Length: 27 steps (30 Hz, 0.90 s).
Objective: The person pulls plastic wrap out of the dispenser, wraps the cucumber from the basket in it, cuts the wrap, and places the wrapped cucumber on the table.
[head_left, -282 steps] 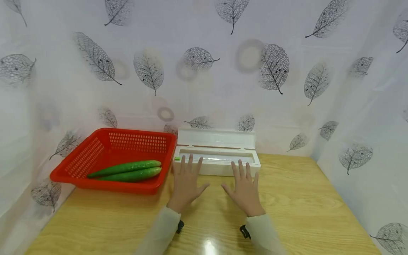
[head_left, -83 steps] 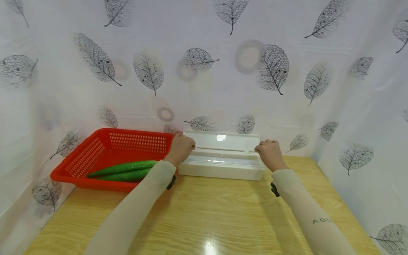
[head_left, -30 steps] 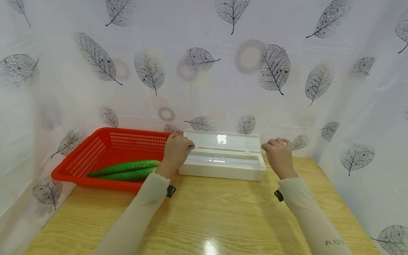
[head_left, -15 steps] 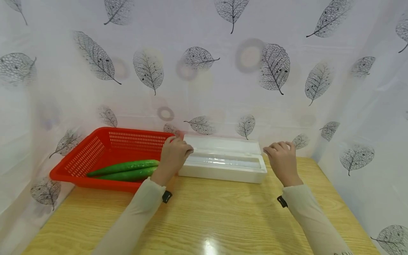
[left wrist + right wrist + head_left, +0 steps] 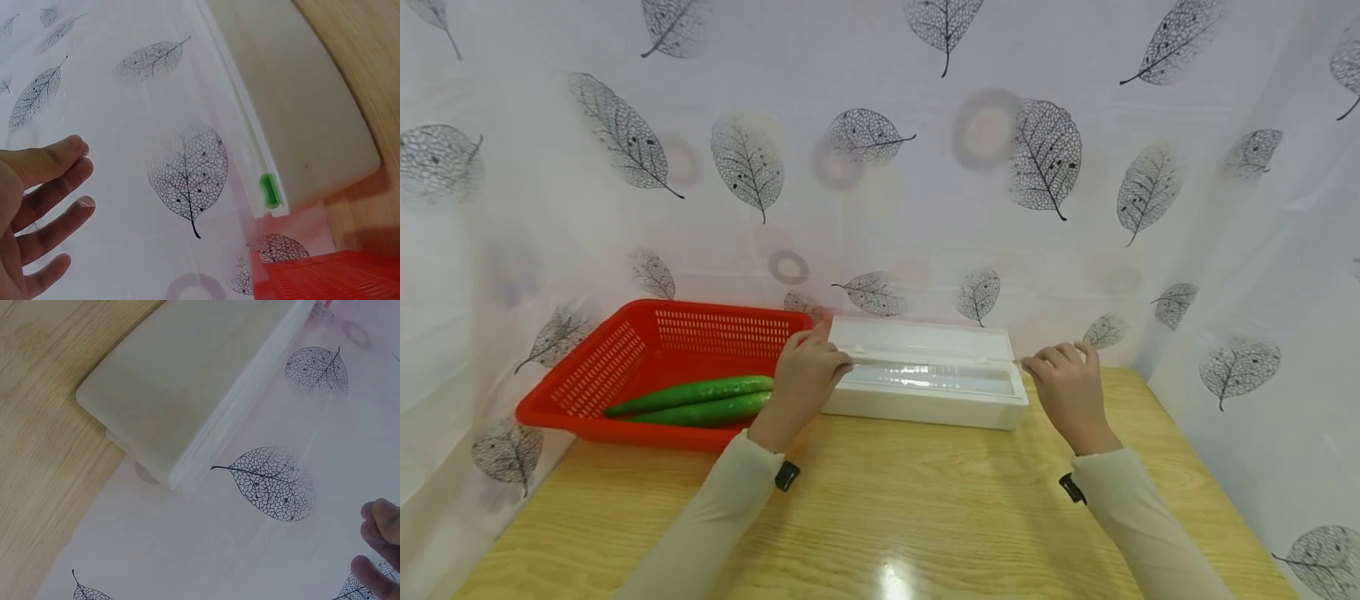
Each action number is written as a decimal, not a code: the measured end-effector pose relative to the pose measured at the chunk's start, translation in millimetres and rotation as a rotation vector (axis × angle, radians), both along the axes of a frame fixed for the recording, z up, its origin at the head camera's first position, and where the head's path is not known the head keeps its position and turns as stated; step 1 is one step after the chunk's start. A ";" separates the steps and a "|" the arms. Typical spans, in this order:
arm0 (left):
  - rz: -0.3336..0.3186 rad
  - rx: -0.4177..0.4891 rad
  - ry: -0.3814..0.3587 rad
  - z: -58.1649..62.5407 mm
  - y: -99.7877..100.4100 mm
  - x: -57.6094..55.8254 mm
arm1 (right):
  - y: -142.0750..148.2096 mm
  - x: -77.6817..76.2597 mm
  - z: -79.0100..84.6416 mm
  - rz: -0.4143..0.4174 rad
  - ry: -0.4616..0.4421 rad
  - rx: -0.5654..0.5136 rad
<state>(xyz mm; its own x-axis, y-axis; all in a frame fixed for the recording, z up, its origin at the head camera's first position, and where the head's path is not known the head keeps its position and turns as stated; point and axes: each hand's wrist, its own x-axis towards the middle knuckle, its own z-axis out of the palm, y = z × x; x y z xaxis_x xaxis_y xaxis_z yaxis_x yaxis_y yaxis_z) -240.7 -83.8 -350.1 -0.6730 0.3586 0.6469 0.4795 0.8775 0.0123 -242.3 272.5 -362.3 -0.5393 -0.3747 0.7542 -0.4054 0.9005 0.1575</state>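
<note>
A white cling film dispenser (image 5: pixel 925 410) stands at the back of the table with its lid (image 5: pixel 921 335) raised. Clear cling film (image 5: pixel 917 375) shows as glossy streaks over its opening, and its edge runs faintly between the two hands. My left hand (image 5: pixel 805 371) pinches one end of that edge, thumb against forefinger, left of the dispenser. At the other end my right hand (image 5: pixel 1067 387) pinches the film between thumb and fingertips. In the wrist views the left hand (image 5: pixel 47 200) and right hand (image 5: pixel 380 544) keep this pinch; the film itself is barely visible there.
A red plastic basket (image 5: pixel 553 404) stands left of the dispenser, close behind my left forearm, with two long green vegetables (image 5: pixel 707 400) in it. A green slider (image 5: pixel 269 190) sits at the dispenser's end. A leaf-patterned curtain (image 5: pixel 880 225) surrounds the wooden table (image 5: pixel 910 500).
Both hands lay flat and spread before the dispenser at first, then pinched the film near the lid. Lately they have come lower and toward me, slightly farther apart, drawing the film edge along.
</note>
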 end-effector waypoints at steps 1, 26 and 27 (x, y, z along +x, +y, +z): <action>-0.002 0.003 0.013 -1.3 -0.6 0.2 | -0.1 1.0 0.1 0.003 0.002 0.002; -0.011 0.001 0.091 12.9 -2.3 -9.4 | 1.9 -2.3 10.3 -0.009 0.035 0.008; -0.011 0.004 0.091 14.5 -2.0 -9.7 | 2.0 -2.8 11.3 -0.009 0.040 0.009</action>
